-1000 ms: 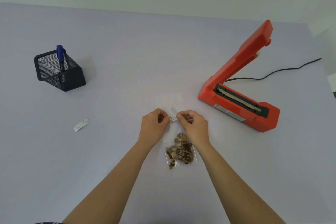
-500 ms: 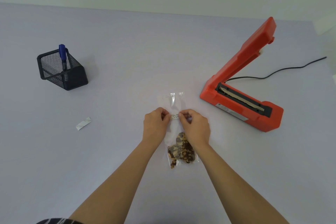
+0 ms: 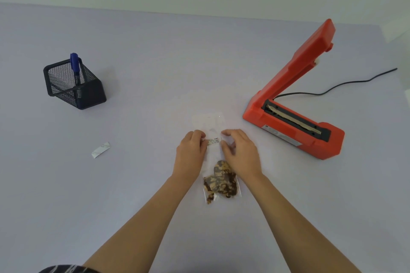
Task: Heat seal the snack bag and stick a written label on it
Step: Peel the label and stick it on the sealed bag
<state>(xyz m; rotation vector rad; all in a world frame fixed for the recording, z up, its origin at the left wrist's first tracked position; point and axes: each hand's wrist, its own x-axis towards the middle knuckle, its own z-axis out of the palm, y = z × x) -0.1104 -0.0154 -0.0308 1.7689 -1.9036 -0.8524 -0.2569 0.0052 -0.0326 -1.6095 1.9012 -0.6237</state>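
Observation:
A clear snack bag [image 3: 221,182] with brown snacks in its lower half lies flat on the table in front of me. A small white written label [image 3: 214,141] lies across the bag's upper part. My left hand [image 3: 192,150] pinches the label's left end with its fingertips. My right hand [image 3: 240,150] hovers over the label's right end with fingers spread and nothing in it. The bag's empty transparent top [image 3: 207,119] reaches beyond the hands.
An orange heat sealer [image 3: 295,108] stands at the right with its arm raised, its black cord [image 3: 346,83] trailing back right. A black mesh pen holder [image 3: 73,85] with a blue pen [image 3: 75,66] sits at the left. A white paper scrap [image 3: 101,149] lies left of my hands.
Both hands lowered the label onto the bag. My right hand has let go of the label and spread its fingers; my left hand keeps hold of the left end.

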